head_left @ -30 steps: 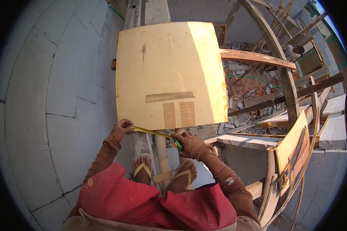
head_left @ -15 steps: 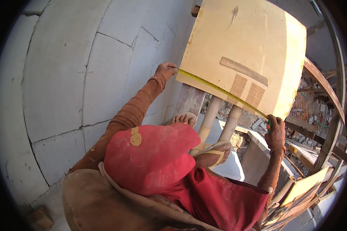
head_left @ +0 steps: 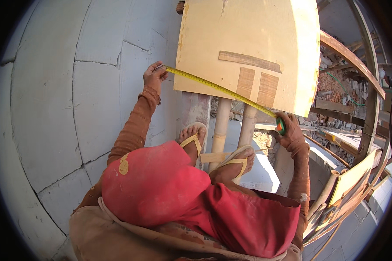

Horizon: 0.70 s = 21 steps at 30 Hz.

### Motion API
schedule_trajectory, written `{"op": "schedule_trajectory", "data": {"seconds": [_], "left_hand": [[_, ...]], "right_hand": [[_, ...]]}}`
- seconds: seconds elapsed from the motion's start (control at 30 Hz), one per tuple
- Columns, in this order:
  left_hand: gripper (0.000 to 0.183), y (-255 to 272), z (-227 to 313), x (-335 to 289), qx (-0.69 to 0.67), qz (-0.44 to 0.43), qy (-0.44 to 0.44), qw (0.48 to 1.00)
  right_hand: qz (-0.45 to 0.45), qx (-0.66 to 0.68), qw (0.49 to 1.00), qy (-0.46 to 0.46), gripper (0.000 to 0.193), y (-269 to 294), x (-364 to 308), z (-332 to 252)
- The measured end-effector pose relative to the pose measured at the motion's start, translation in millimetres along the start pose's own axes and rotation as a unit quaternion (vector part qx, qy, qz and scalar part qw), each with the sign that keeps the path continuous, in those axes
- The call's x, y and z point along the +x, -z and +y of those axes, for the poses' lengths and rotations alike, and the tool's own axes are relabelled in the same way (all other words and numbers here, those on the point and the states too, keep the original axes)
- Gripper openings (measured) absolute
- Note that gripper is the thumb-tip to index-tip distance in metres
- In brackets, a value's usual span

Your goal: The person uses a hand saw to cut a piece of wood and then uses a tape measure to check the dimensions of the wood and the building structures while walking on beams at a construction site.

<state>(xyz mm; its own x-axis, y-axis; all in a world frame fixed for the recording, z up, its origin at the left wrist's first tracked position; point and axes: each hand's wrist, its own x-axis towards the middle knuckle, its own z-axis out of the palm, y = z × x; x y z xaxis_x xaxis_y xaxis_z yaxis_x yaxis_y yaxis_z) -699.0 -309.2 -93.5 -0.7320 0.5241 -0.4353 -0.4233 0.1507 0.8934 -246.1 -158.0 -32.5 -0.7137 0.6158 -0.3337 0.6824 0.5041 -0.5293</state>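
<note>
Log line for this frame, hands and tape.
left hand: pins tape end at board left edge | right hand: holds tape case near board's right corner | tape: stretched across board's lower edge

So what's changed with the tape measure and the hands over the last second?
The hands drew apart: the left hand carried the tape's end to the left edge of the plywood board, while the right hand took the case to its right corner, stretching the tape measure across. Both hands still grip it; feet stay on the poles.
</note>
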Motion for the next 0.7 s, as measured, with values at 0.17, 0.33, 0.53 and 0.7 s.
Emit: {"op": "schedule_trajectory", "data": {"seconds": [0.17,0.33,0.53,0.7], "left_hand": [[0.036,-60.3,34.2,-27.6,0.002,-0.165,-0.028,0.986],[0.035,-111.5,-1.2,-83.4,0.155,-0.325,-0.001,0.933],[0.04,-111.9,-21.0,-125.5,-0.054,-0.349,0.289,0.89],[0.031,-90.5,-40.0,-129.4,-0.008,-0.388,0.337,0.858]], "right_hand": [[-0.101,0.212,0.971,0.047,0.1,-37.8,11.1,-51.5],[0.004,0.387,0.919,0.077,0.105,-73.7,29.2,-118.7],[0.103,0.397,0.91,0.061,0.101,-87.6,34.1,-150.8],[0.0,0.321,0.947,-0.005,0.082,-85.4,30.1,-143.8]]}}
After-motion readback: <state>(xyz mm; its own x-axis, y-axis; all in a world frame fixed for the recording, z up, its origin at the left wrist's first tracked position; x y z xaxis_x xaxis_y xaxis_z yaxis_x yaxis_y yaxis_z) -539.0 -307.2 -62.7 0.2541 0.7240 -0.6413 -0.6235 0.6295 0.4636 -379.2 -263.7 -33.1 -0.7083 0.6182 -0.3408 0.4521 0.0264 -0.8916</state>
